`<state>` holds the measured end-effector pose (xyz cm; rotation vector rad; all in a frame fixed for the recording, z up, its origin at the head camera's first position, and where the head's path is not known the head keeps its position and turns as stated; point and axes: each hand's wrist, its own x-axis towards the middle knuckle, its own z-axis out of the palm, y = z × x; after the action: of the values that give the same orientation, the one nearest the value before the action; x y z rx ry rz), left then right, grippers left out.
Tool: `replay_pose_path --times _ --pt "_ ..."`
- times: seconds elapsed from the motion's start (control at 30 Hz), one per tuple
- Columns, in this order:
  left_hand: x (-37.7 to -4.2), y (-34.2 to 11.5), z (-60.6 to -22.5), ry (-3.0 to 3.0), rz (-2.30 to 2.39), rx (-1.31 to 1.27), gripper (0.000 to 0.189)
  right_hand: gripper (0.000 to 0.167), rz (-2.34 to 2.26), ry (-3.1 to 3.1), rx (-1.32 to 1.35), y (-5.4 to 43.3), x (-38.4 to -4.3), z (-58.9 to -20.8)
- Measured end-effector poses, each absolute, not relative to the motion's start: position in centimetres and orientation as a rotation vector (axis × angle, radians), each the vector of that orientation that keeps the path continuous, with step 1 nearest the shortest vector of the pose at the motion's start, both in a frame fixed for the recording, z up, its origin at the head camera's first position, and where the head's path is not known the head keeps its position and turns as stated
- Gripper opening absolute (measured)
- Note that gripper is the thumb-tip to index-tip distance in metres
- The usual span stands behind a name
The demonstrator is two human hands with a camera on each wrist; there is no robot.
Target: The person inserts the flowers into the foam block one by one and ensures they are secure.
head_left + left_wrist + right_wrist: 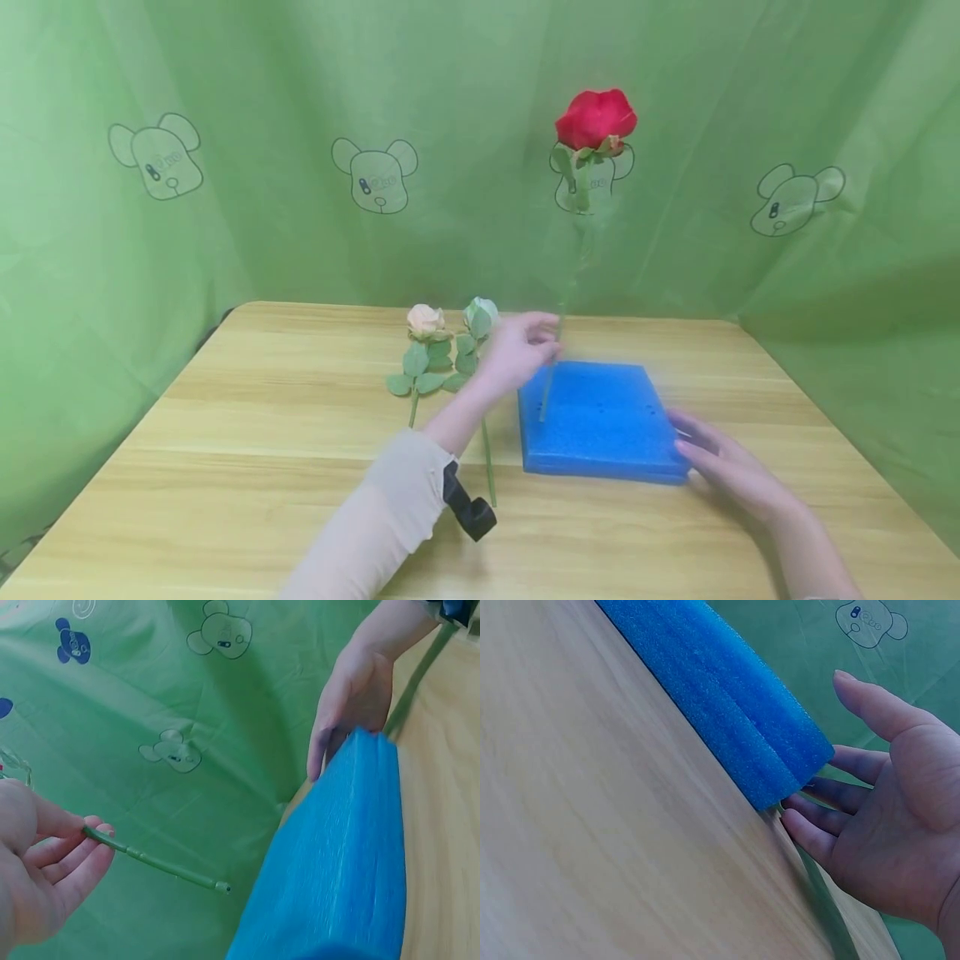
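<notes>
My left hand (517, 354) pinches the green stem (172, 868) of a red rose (597, 119) between thumb and fingers. The rose stands nearly upright, its bloom high against the backdrop. In the head view the stem's lower end overlaps the left part of a blue foam block (600, 433), while the left wrist view shows that end apart from the foam. Small dark holes dot the block's top. At the block's right side is my right hand (731, 471), fingertips against the foam edge; the right wrist view has its thumb (881, 705) spread away.
On the wooden table (247, 467), left of the foam, lie a pale pink rose (426, 321) and a whitish-green rose (481, 313), partly behind my left arm. A green curtain (465, 75) with bear-head outlines encloses the table's back and sides.
</notes>
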<state>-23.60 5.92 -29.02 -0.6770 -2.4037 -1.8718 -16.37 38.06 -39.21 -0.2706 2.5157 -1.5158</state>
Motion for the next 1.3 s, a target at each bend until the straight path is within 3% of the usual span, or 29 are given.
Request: replay_pose_path --times 0.2,0.6,1.3 --pt "-23.2 7.8 -28.8 -2.4 -1.869 -0.65 0.041 0.057 -1.526 2.511 -0.278 38.1 -16.3 -39.3" --pt "-23.6 12.0 -29.8 -2.326 -1.972 -0.631 0.024 0.059 -1.541 2.503 -0.271 38.1 -16.2 -39.2" --pt "-24.2 16.3 -30.5 -2.424 -1.808 -0.688 0.02 0.063 -1.549 2.479 -0.374 38.1 -16.3 -39.1"
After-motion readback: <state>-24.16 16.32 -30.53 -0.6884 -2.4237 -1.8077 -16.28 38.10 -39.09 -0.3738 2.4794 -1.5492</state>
